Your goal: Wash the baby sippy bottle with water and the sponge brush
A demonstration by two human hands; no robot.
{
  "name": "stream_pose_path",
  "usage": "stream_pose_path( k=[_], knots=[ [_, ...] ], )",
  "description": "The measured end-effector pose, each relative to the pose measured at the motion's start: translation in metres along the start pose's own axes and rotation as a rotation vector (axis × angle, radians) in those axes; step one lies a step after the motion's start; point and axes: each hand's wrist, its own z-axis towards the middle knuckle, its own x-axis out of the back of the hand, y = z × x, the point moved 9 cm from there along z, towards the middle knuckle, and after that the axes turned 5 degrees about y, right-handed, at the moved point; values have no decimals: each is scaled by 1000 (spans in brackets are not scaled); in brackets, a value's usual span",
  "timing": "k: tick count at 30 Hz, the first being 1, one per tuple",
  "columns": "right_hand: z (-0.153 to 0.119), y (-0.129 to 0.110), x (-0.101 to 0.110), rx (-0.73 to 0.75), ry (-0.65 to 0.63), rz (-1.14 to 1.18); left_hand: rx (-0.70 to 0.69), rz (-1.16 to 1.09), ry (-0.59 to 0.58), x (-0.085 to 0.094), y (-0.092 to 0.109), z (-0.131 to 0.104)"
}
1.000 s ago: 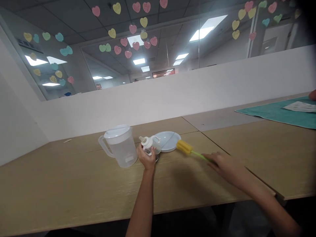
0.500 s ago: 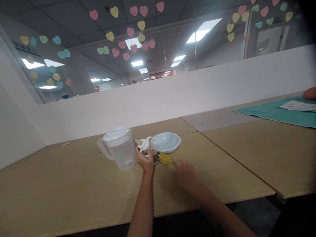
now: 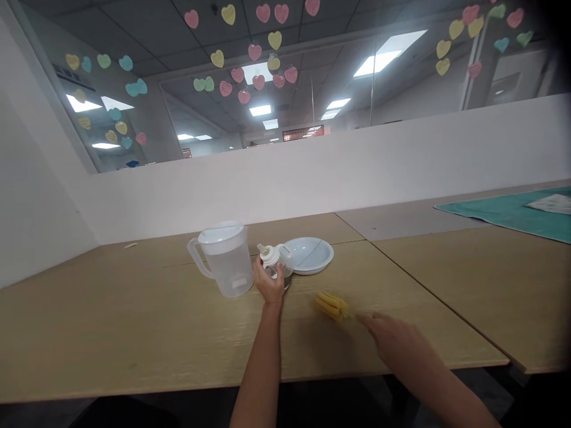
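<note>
My left hand (image 3: 270,285) is wrapped round a clear baby bottle (image 3: 285,267) with a white collar, handles and a teat that points up and to the left. A dark round thing shows partly behind the hand, too hidden to name. My right hand (image 3: 392,336), slightly blurred, is closed on the thin green handle of a yellow sponge brush (image 3: 331,305). The brush head is over the table, to the right of the bottle and apart from it.
A lidded translucent pitcher (image 3: 229,264) stands left of the bottle. Behind the bottle on the right is a white bowl (image 3: 312,255). A teal cloth (image 3: 513,211) with a patterned cloth (image 3: 553,203) lies at the far right of the wooden table (image 3: 134,321).
My right hand has drawn the yellow brush away from the bottle, to the right and nearer the front edge. My left hand keeps its hold on the bottle. The view has shifted slightly.
</note>
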Motion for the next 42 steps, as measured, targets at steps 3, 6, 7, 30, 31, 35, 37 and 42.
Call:
stream_pose_path(
  k=[3,6,7,30,31,35,37,42],
  knots=[
    [-6,-5,5,-33,92,71,31,-14,35,4,0,2],
    [-4,-37,0,37,129,172,55,-14,77,10,0,5],
    [-2,-50,-4,68,118,193,63,-12,94,12,0,6],
    [-33,44,-16,-172,200,66,100,20,159,18,-4,9],
    [-33,34,-12,-173,199,87,100,22,150,18,-4,9],
    [-13,-29,-12,-41,126,151,98,32,146,17,-5,8],
    [0,-54,-16,3,112,126,99,33,151,18,-5,9],
    [26,-78,-20,60,131,83,89,21,134,15,-3,9]
  ],
)
